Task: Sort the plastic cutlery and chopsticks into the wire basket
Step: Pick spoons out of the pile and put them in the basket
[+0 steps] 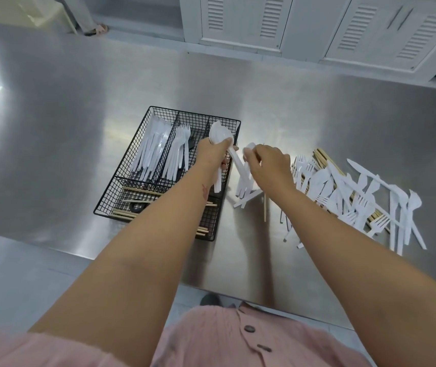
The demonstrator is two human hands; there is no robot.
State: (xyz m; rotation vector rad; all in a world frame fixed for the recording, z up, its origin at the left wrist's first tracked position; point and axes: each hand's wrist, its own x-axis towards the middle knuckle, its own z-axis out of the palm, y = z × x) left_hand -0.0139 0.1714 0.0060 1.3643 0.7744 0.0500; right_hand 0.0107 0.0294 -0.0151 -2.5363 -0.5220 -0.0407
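Note:
A black wire basket [142, 122] sits on the steel table, split into compartments. White knives [151, 148] fill its far left slot, white forks [178, 152] the middle one, and chopsticks [138, 193] lie in the near section. My left hand [215, 154] grips a bunch of white spoons [218, 132] over the basket's right slot. Just to the right of the basket, my right hand [267, 162] holds several more white spoons [246, 181] by their handles. A mixed pile of white cutlery and chopsticks [349, 192] lies on the table to the right.
The steel table [66, 128] ends at a near edge just in front of my body. White louvred cabinets [317, 27] stand beyond the far edge. A person's foot [97, 29] shows on the floor at the far left.

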